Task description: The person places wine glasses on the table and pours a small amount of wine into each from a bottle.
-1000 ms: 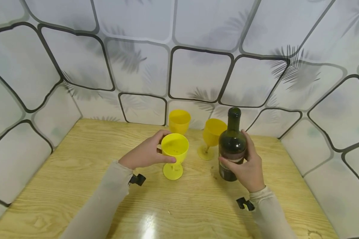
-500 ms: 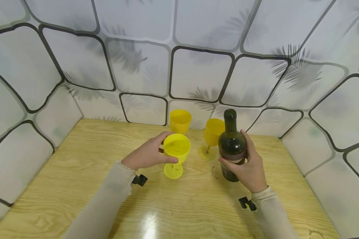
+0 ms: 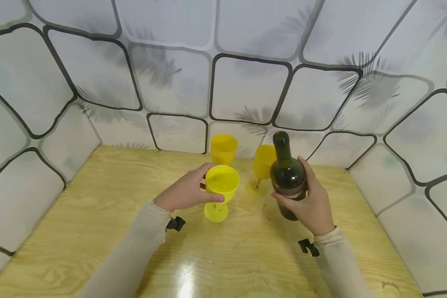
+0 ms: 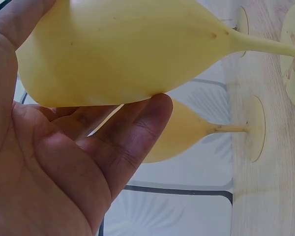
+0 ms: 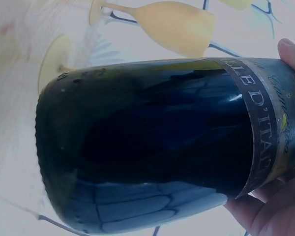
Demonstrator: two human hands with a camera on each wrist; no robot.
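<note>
My left hand [image 3: 188, 188] grips a yellow plastic wine goblet [image 3: 222, 182] round its bowl, thumb on the near side. In the left wrist view, the fingers curve under that goblet's bowl [image 4: 123, 54], with the stem and foot showing beyond. At the right, my right hand [image 3: 313, 203] holds a dark green glass wine bottle [image 3: 287, 174] round its labelled body. The bottle leans, its uncorked neck towards the left. The right wrist view shows the bottle's lower body [image 5: 147, 147] and part of its label [image 5: 258, 123]; its neck is out of that view.
Two more yellow goblets stand at the back: one goblet [image 3: 223, 148] behind the held one, another goblet [image 3: 262, 163] just left of the bottle and partly covered by it. The wooden table [image 3: 216, 269] meets patterned wall covering [image 3: 249, 89] behind and at both sides.
The bottle has gone from nearly upright to leaning left, its base shifting right and slightly up in view. The held goblet's bowl has moved slightly right.
</note>
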